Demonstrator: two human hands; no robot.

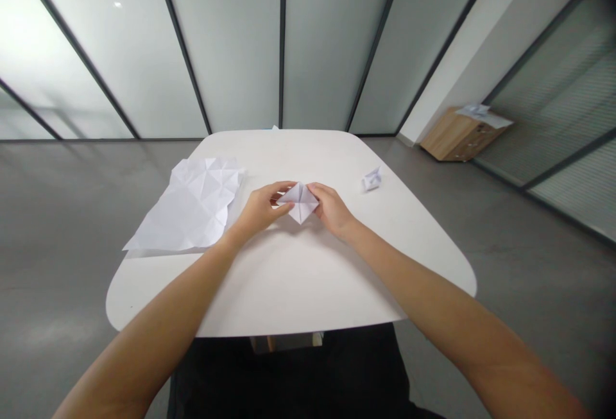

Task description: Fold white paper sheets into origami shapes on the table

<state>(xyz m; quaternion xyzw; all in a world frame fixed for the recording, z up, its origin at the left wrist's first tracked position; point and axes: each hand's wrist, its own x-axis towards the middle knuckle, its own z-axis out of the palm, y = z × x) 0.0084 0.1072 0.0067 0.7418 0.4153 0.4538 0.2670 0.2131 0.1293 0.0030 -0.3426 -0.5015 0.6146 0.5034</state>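
A small folded white paper (300,203), diamond-shaped with creases meeting near its middle, is held just above the table between both hands. My left hand (267,205) grips its left corner, thumb on the near face and fingers behind. At the right corner, my right hand (332,208) pinches the paper, its fingertips partly hidden behind the fold. Left of my hands lie creased white paper sheets (192,207), spread over the table's left side and reaching past its edge.
The white table (289,290) has rounded corners. A small crumpled or folded paper piece (371,179) lies on its right side. Beyond stand frosted glass panels (317,47). A wooden cabinet (445,135) with papers on top stands on the floor at the right.
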